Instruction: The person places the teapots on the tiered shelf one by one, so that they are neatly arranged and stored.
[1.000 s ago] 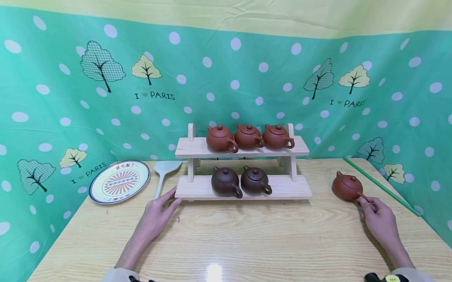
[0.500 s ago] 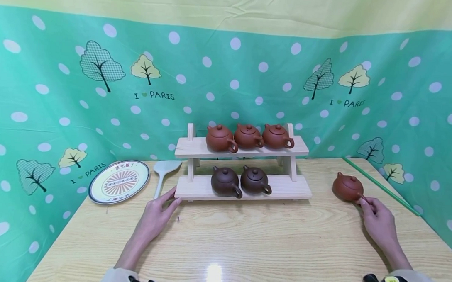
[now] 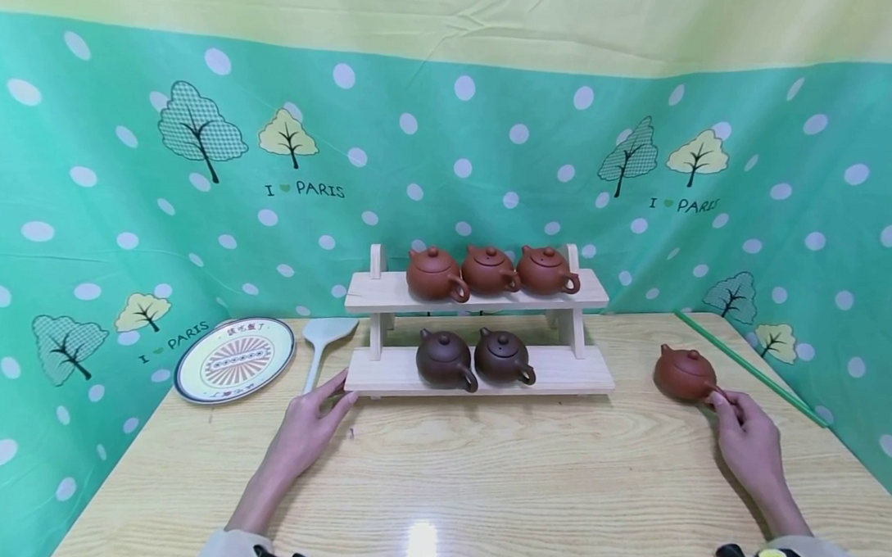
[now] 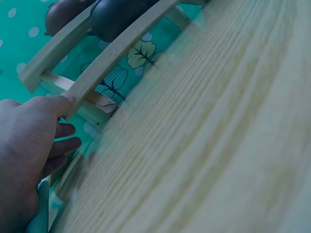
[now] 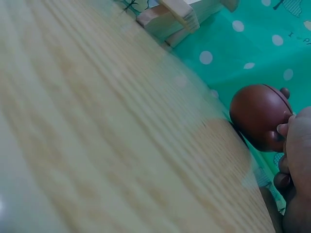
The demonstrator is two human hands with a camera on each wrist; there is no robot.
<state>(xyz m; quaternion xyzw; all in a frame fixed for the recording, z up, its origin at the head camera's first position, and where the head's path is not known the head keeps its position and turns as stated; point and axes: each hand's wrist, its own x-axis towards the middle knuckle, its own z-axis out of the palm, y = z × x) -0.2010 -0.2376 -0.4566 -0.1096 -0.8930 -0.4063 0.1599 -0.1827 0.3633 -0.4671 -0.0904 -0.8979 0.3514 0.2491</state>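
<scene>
At the right of the head view, my right hand (image 3: 752, 441) pinches the handle of a reddish-brown clay teapot (image 3: 684, 374), whose spout points away from me. The right wrist view shows this teapot (image 5: 261, 116) with fingertips at its handle. My left hand (image 3: 310, 428) holds the left front corner of a two-tier wooden shelf (image 3: 571, 371). In the left wrist view the thumb lies at the end of the front board (image 4: 114, 56). Several teapots stand on the shelf: reddish-brown ones, such as this teapot (image 3: 433, 276), above, and two dark brown teapots (image 3: 443, 360) below.
Left of the shelf lies a pale spatula (image 3: 318, 348), its handle partly behind my left hand. A patterned plate (image 3: 284, 351) sits at the far left. A green stick (image 3: 756, 371) lies along the right table edge. A polka-dot curtain (image 3: 450, 172) closes off the back and sides.
The right hand and its teapot have shifted very slightly toward me. The left hand, the shelf and the teapots on it stay in place.
</scene>
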